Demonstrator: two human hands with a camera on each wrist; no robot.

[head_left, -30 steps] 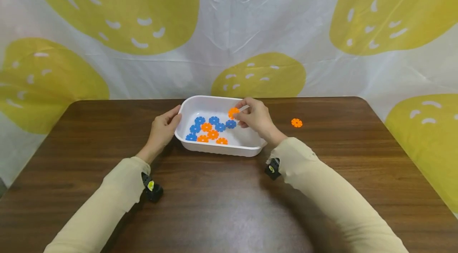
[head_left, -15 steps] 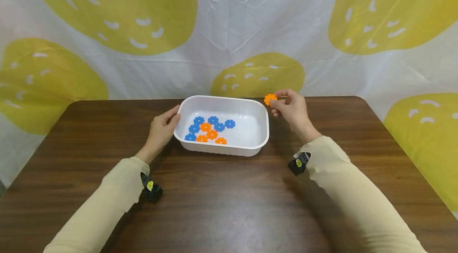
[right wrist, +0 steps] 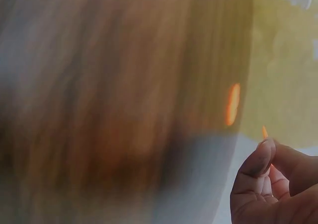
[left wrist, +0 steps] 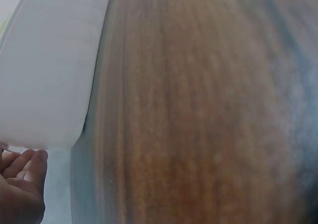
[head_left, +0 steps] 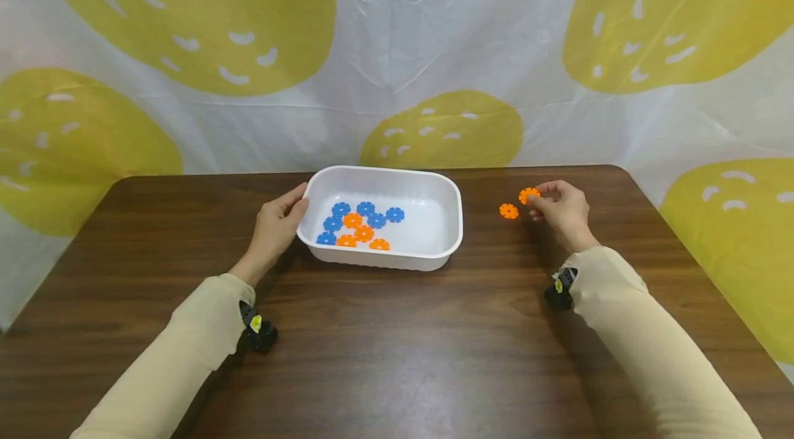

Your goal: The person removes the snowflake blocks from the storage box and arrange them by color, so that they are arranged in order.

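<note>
My right hand (head_left: 566, 210) pinches an orange notched plastic disc (head_left: 528, 196) between thumb and fingers, just above the table. Close to its left, another orange disc (head_left: 509, 211) lies flat on the wood. In the right wrist view the held disc (right wrist: 265, 132) shows only as a thin edge above the fingertips. My left hand (head_left: 273, 232) grips the left end of a white plastic tub (head_left: 378, 259), thumb at the rim. Blue discs (head_left: 395, 215) and orange discs (head_left: 363, 233) lie in the tub, mostly toward its left. The left wrist view shows fingers against the tub's outer wall (left wrist: 49, 70).
The brown wooden table (head_left: 384, 356) reaches back to a white curtain (head_left: 248, 136) with large yellow fruit shapes. The tub stands near the table's back edge. A small black camera (head_left: 560, 289) is strapped at the right wrist, another camera (head_left: 260, 334) at the left.
My right hand has carried the orange disc from above the tub out to the right, then down beside the disc on the table. The left hand stays on the tub.
</note>
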